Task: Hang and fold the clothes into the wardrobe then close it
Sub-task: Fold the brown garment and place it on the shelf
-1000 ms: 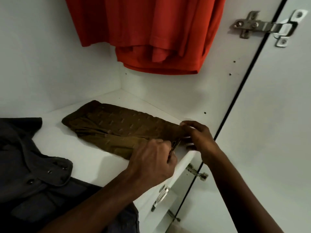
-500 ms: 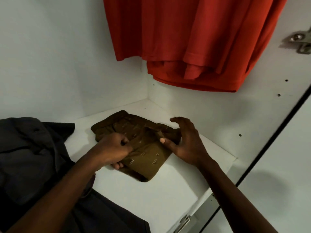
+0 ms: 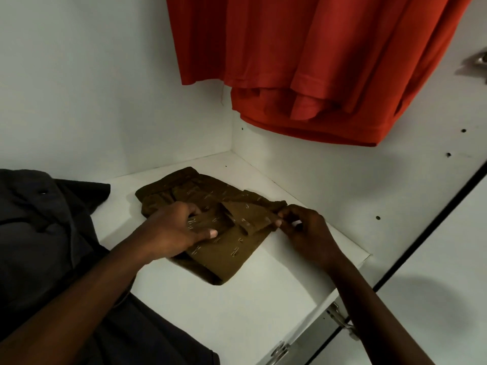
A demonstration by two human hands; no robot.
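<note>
A brown patterned garment (image 3: pixel 224 248) lies folded on the white wardrobe shelf (image 3: pixel 253 306). My left hand (image 3: pixel 174 230) lies on its left part, thumb along the top and fingers curled round a fold of the cloth. My right hand (image 3: pixel 303 227) pinches the garment's right edge between thumb and fingers, lifting a flap slightly. A red shirt (image 3: pixel 316 64) hangs above at the back right.
A dark grey shirt (image 3: pixel 44 238) lies heaped on the shelf's left side and reaches the front. The wardrobe's side wall (image 3: pixel 369 185) stands right of the garment. The open white door (image 3: pixel 442 285) and metal hinges (image 3: pixel 342 322) are at lower right.
The long brown garment was folded over into a shorter bundle. Both hands shifted onto it, and my right hand went from spread open to pinching its right edge.
</note>
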